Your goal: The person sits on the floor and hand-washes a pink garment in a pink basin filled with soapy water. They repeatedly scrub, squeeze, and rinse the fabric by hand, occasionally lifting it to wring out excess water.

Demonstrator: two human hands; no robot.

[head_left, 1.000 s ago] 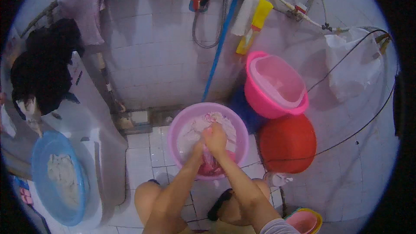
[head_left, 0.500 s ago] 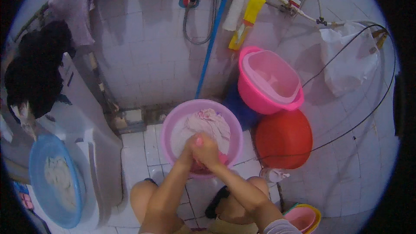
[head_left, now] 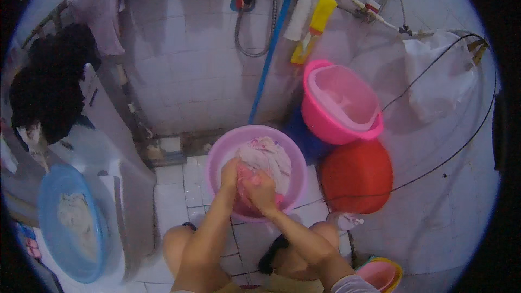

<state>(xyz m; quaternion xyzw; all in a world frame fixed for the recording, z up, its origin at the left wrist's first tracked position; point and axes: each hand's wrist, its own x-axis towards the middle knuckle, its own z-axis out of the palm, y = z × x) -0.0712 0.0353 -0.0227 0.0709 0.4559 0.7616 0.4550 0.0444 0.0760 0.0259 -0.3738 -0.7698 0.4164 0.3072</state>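
Note:
A lilac basin [head_left: 299, 179] stands on the tiled floor between my feet. In it lies a pale pink-white cloth [head_left: 269, 154], bunched up toward the far side. Over the near half, both hands grip a wet pink cloth [head_left: 247, 183]. My left hand [head_left: 230, 176] closes round its left side, and my right hand [head_left: 261, 192] round its right side. The pink cloth is stretched between them and hangs down toward the basin's near wall. What kind of garment it is, I cannot tell.
A blue basin [head_left: 43, 222] with whitish cloth sits at left by a white appliance [head_left: 135, 206]. To the right are a pink basin [head_left: 312, 111] stacked on a blue bucket [head_left: 301, 135], and a red basin [head_left: 358, 179]. A blue pole [head_left: 268, 57] leans on the wall. A black cable [head_left: 434, 168] hangs at right.
My hands were clasped together over the basin; now they are slightly apart, with more of the pink cloth showing between them. The whole view has shifted slightly.

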